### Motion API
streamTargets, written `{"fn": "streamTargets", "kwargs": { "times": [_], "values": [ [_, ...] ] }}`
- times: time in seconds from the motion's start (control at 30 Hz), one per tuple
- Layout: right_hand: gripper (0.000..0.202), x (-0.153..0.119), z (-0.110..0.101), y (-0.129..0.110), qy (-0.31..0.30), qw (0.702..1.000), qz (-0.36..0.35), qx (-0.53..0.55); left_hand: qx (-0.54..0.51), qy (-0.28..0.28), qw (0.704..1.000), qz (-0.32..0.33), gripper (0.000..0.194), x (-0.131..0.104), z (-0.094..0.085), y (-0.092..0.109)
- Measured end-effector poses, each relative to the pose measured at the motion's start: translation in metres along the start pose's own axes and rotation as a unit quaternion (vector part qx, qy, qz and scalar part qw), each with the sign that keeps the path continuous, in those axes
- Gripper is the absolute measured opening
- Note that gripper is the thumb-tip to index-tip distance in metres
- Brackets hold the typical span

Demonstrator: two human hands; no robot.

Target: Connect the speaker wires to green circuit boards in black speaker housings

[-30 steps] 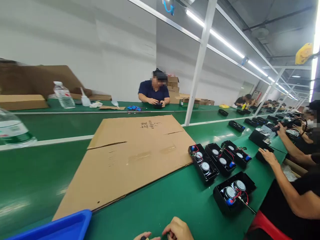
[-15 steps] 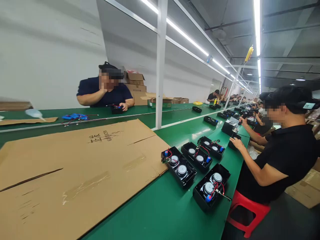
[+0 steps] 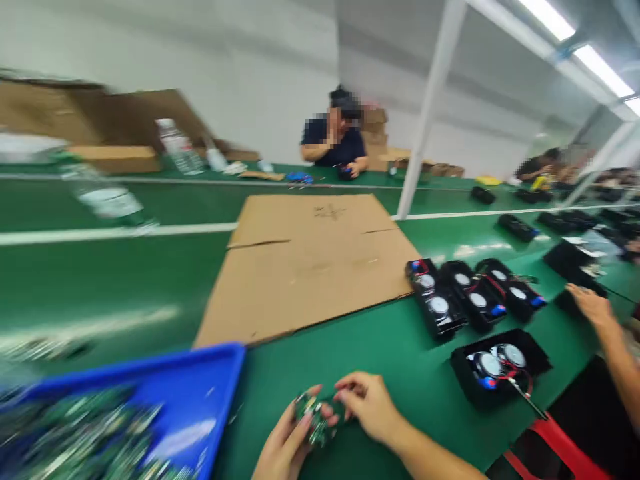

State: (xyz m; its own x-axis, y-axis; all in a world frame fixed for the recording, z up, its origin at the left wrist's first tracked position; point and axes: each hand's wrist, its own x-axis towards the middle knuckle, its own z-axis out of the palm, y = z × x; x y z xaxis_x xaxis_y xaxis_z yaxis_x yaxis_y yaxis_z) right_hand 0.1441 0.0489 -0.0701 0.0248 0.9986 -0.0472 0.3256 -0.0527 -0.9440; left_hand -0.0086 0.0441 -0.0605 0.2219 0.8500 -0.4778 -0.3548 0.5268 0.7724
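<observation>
The left hand (image 3: 286,443) has its fingers closed around a green circuit board (image 3: 316,419), thumb on the near side and fingertips behind; the right hand (image 3: 370,405) holds its thumb and forefinger narrow, drawn nearly together just beside the board's right edge (whether they touch it or pinch a thin part, I cannot tell). The board thus lies directly left of the right fingertips and within the left ones, so the left hand is the nearer; its long axis is lost in blur. To the left of both sets of fingers is a blue tray (image 3: 231,387) with more green boards (image 3: 90,437) heaped in it; beyond the fingertips lies a flat cardboard sheet (image 3: 310,273); well to their right sits an open black speaker housing (image 3: 500,365), a co-worker's hand (image 3: 593,305) farther off past it.
</observation>
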Motion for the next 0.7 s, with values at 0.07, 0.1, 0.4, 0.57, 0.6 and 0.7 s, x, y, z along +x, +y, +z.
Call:
{"fn": "streamTargets", "kwargs": {
  "times": [0.07, 0.1, 0.4, 0.57, 0.6, 0.7],
  "values": [
    [0.026, 0.006, -0.003, 0.005, -0.036, 0.999, -0.006, -0.003, -0.015, -0.043, 0.999, 0.022, 0.055, -0.004, 0.003, 0.006],
    [0.026, 0.008, -0.006, 0.008, -0.052, 0.999, -0.013, -0.008, -0.024, -0.033, 0.999, 0.031, 0.052, -0.001, 0.005, 0.007],
    [0.025, 0.005, -0.012, 0.011, -0.096, 0.993, -0.056, -0.043, -0.029, -0.044, 0.996, 0.078, 0.049, 0.021, 0.005, -0.007],
    [0.021, 0.002, -0.011, 0.006, -0.131, 0.984, -0.093, -0.079, -0.004, -0.055, 0.991, 0.119, 0.040, 0.010, 0.009, 0.000],
    [0.017, 0.002, -0.011, 0.005, -0.132, 0.983, -0.099, -0.083, 0.003, -0.059, 0.991, 0.122, 0.038, 0.009, 0.010, 0.002],
    [0.015, 0.002, -0.012, 0.003, -0.117, 0.984, -0.101, -0.087, 0.030, -0.064, 0.990, 0.124, 0.037, 0.012, 0.011, 0.001]
  ]
}}
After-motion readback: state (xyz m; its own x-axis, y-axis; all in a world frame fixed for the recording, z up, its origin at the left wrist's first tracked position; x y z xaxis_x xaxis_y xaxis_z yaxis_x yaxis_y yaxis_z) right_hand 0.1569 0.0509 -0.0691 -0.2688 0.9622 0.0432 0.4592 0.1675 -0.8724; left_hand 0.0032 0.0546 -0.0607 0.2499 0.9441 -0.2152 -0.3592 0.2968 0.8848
